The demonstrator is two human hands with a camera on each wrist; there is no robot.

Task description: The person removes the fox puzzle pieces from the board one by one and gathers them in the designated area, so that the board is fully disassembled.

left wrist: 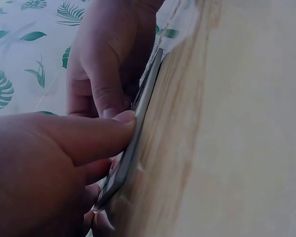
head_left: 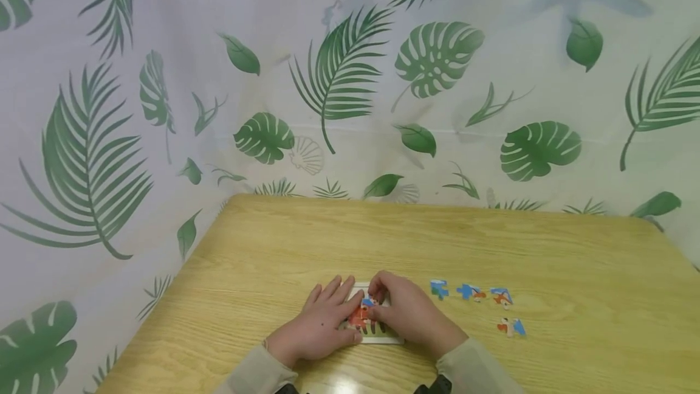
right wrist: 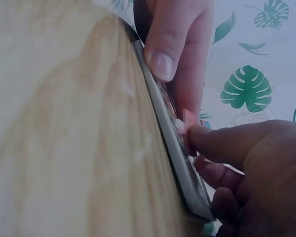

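A small jigsaw puzzle board (head_left: 383,340) with a pale rim lies on the table between both hands. Flat and spread, my left hand (head_left: 322,324) rests over its left side, with the thumb (left wrist: 103,137) pressing the near rim in the left wrist view. From the right, my right hand (head_left: 410,312) reaches over the board and pinches a puzzle piece (right wrist: 189,120) between thumb and finger. In the right wrist view that piece stands tilted up at the board's surface. Red and blue picture parts show between the hands; my fingers hide much of the rest.
Right of the board, several loose puzzle pieces lie on the wooden table (head_left: 590,297), among them a blue-green piece (head_left: 439,289) and an orange-and-blue piece (head_left: 511,326). A leaf-patterned cloth (head_left: 350,163) hangs behind the table and along its left side.
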